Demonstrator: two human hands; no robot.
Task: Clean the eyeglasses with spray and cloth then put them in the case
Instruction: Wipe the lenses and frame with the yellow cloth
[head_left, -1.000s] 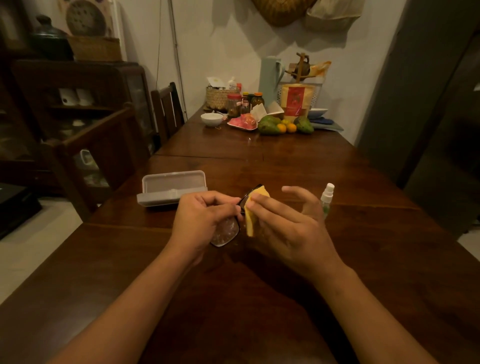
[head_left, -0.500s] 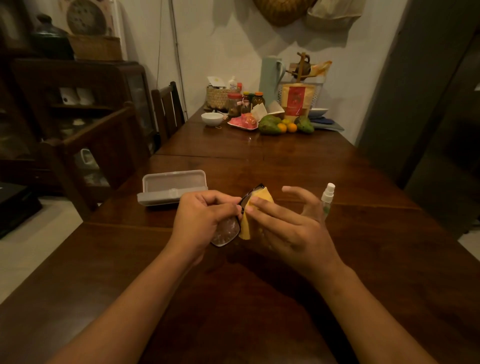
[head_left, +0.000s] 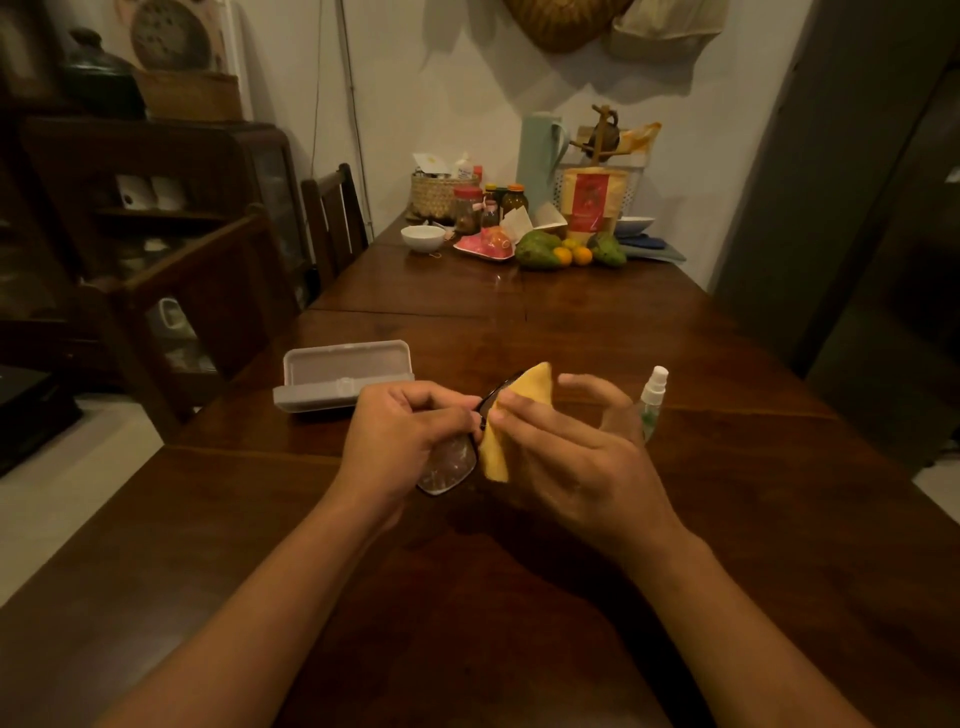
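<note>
My left hand (head_left: 402, 439) grips the dark-framed eyeglasses (head_left: 449, 465) above the wooden table (head_left: 519, 597); one droplet-speckled lens shows below my fingers. My right hand (head_left: 566, 447) pinches a yellow cloth (head_left: 511, 421) folded over the other lens, with the remaining fingers spread. A grey eyeglass case (head_left: 343, 376) lies open on the table, just left of my left hand. A small clear spray bottle (head_left: 652, 397) with a white nozzle stands upright behind my right hand.
At the table's far end sit a white bowl (head_left: 423, 238), jars, a woven basket, a pink plate, green and orange fruit (head_left: 563, 252) and a pale jug. Two wooden chairs (head_left: 332, 218) stand along the left side. A dark cabinet lies to the right.
My right hand has slid the yellow cloth slightly along the lens. The glasses and my left hand stay almost where they were.
</note>
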